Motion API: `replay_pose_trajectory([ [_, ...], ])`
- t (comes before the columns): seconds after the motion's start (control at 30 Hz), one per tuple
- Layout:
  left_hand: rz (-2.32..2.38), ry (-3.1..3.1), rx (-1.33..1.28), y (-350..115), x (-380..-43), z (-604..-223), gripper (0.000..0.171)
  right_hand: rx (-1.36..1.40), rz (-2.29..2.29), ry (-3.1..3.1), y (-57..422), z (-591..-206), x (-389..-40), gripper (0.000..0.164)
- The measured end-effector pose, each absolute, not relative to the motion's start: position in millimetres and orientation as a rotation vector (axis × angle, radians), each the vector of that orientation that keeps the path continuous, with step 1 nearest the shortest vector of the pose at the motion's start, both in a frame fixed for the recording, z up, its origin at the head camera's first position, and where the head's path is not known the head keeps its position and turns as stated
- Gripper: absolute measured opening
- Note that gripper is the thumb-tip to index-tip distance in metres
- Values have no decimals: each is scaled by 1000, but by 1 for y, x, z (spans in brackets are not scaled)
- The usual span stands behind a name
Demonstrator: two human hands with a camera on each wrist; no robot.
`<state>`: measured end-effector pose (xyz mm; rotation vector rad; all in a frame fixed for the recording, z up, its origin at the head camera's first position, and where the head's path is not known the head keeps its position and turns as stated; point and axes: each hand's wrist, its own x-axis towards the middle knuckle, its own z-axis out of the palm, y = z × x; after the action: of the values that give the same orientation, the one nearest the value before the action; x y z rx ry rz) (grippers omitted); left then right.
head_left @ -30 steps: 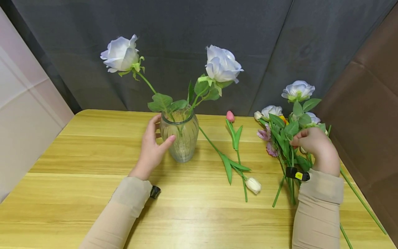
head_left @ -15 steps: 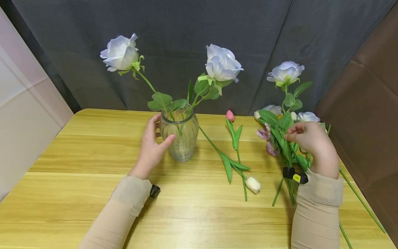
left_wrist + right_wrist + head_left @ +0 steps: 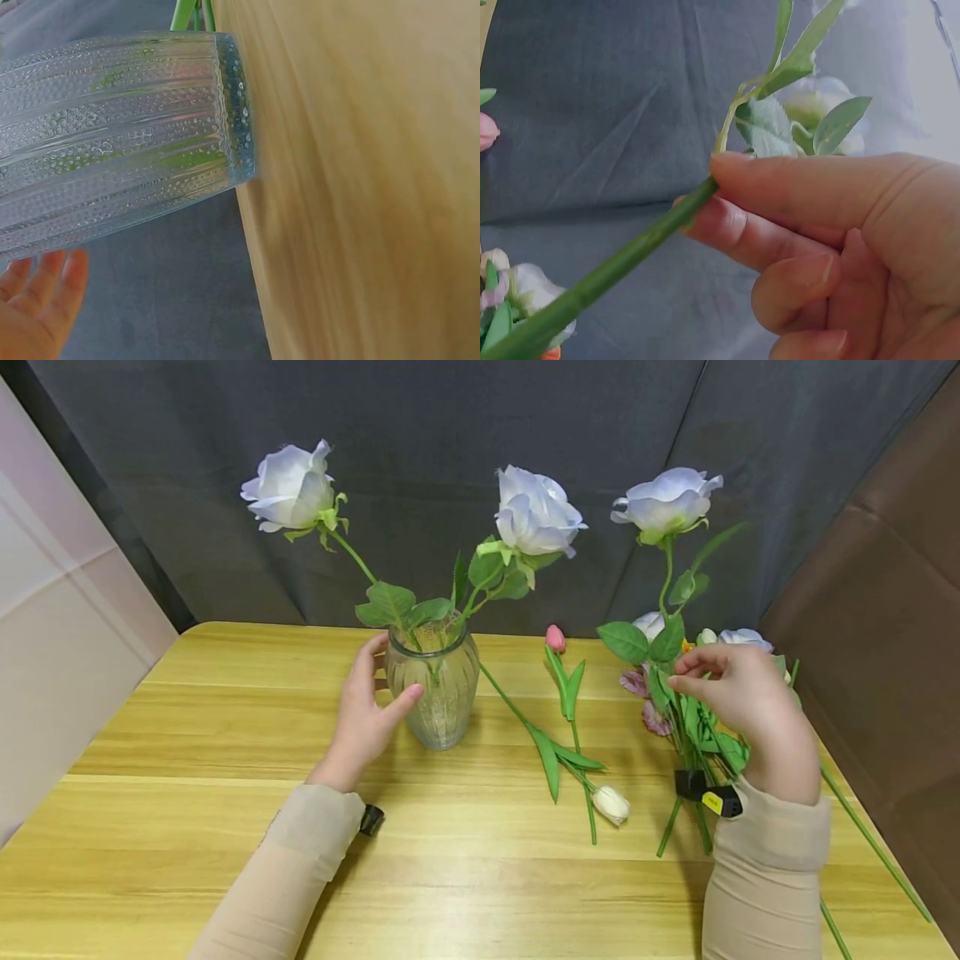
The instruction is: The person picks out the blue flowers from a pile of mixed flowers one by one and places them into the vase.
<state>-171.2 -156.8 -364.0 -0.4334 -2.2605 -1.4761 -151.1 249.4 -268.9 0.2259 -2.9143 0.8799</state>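
Note:
My right hand (image 3: pixel 757 710) pinches the green stem (image 3: pixel 622 262) of a pale blue-white rose (image 3: pixel 667 502) between thumb and fingertips. The rose stands upright above the pile of flowers on the right. At the ribbed clear glass vase (image 3: pixel 438 702), my left hand (image 3: pixel 363 714) lies along the left side, thumb across the front and fingers extended. In the left wrist view, straight fingers (image 3: pixel 64 289) reach the edge of the textured glass (image 3: pixel 127 142). Two similar roses, one leaning left (image 3: pixel 292 489) and one leaning right (image 3: pixel 536 514), stand in the vase.
A pink tulip (image 3: pixel 555 639) and a white tulip (image 3: pixel 611 806) lie crossed between vase and pile. Mixed flowers, including a purple bloom (image 3: pixel 656 718), lie under my right hand. Long stems (image 3: pixel 873 843) run along the right table edge. A dark curtain (image 3: pixel 420 410) hangs behind.
My right hand has lifted the rose upward and shifted it left, out of the pile, bringing it more upright. The left hand and the vase stay where they were.

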Motion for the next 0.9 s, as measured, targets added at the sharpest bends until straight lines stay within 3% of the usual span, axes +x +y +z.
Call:
replay_pose_trajectory([
  [0.9, -1355, -2319, -468, -163, -171, -357, 71, 478, 812, -2526, 199, -270, -144, 5],
])
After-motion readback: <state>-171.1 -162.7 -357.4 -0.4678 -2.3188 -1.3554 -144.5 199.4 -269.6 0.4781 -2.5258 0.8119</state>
